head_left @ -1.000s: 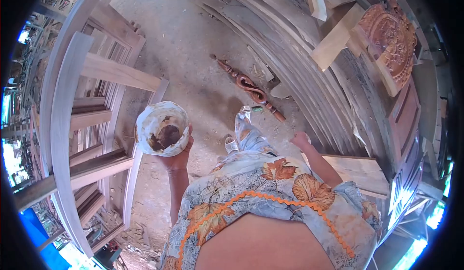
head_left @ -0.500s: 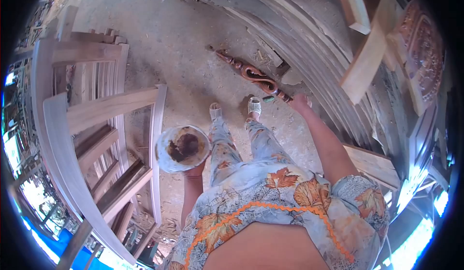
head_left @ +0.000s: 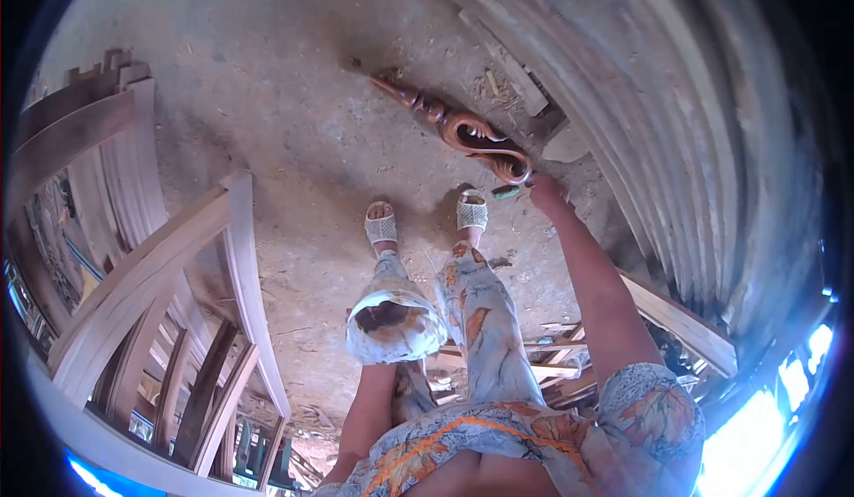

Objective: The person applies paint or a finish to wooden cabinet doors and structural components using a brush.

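My right hand (head_left: 549, 194) is closed round the near end of a carved, glossy brown wooden piece (head_left: 427, 110), which has a pointed turned tip and an openwork scroll. The piece stretches away to the upper left over the dirt floor. In my left hand (head_left: 378, 376), mostly hidden under it, is a white stained container (head_left: 397, 335) with dark brown residue inside. Its opening tilts away from me, in front of my left leg. Close beside my right hand, a small green object (head_left: 505, 192) lies on the floor.
Pale wooden frames (head_left: 240, 257) stand at the left. Long curved boards (head_left: 640, 115) are stacked along the right, with a loose plank (head_left: 680, 319) nearer me. Wood scraps (head_left: 507, 66) lie beyond the carved piece. My sandalled feet (head_left: 381, 223) are on the dirt floor.
The view has tilted and come closer to the floor. My left hand has brought the container rightward in front of my leg and tipped it. The carved piece has rolled, showing more of its scroll.
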A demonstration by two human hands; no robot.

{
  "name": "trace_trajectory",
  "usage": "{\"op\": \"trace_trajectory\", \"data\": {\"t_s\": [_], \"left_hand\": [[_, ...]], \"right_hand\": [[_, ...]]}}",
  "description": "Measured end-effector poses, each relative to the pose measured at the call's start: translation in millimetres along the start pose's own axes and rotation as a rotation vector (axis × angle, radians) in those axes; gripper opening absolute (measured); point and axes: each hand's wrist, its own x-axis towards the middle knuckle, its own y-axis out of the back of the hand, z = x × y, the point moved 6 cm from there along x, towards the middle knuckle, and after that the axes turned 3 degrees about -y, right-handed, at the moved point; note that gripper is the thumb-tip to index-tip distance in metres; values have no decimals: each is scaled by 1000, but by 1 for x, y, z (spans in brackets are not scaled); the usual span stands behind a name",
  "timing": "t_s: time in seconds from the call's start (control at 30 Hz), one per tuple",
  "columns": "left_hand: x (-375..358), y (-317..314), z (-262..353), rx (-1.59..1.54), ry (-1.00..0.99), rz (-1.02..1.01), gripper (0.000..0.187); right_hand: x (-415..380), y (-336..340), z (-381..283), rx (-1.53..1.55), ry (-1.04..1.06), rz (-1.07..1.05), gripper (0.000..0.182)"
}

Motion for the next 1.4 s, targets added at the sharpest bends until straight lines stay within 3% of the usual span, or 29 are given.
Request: {"op": "trace_trajectory", "data": {"t_s": [0.07, 0.1, 0.13, 0.2, 0.23, 0.27, 0.33, 0.4, 0.43, 0.47, 0.53, 0.67, 0.77, 1.0, 1.27, 1.33, 1.4], "left_hand": [[-2, -10, -12, -180, 71, 36, 83], [-7, -22, -16, -267, 103, 57, 86], [-18, -61, -6, 46, 127, 106, 91], [-11, -41, -32, -288, 340, -104, 95], [-16, -90, -21, -577, 336, -186, 99], [-19, -91, -14, 322, 309, 192, 100], [-17, -96, -23, 217, 474, 152, 105], [-9, -97, -34, -346, 483, -145, 110], [-14, -87, -35, -197, 528, 12, 116], [-11, -90, -35, -191, 526, 11, 116], [-3, -109, -33, -270, 507, -202, 107], [9, -100, -30, -230, 504, -188, 105], [12, -90, -31, -207, 503, -163, 104], [8, -56, -48, -186, 523, -103, 100], [5, -7, -53, -150, 514, -39, 97], [5, -2, -54, -148, 509, -38, 96], [4, 0, -53, -143, 504, -42, 95]], "right_hand": [[64, -45, 17, -25, 30, 84, 24], [74, -47, 11, -86, -14, 3, 28], [77, -35, -3, -143, -56, -74, 34], [92, -28, -19, -103, -111, -91, 33], [103, -35, -22, -98, -111, -107, 33], [112, -37, -25, -114, -97, -29, 33], [134, -51, -27, -119, -86, 42, 33], [151, -56, -29, -153, -47, 56, 33], [155, -57, -29, -143, -31, 52, 28], [158, -57, -29, -138, -31, 53, 28], [158, -59, -30, -180, 19, 47, 28], [159, -61, -27, -54, -40, 68, 32], [164, -65, -24, -65, 119, 90, 38], [127, -94, -31, -108, 184, -205, 65], [109, -116, -23, 237, 148, -126, 65], [88, -116, -40, 237, 200, -99, 61], [75, -125, -48, 121, 146, 64, 61]]}}
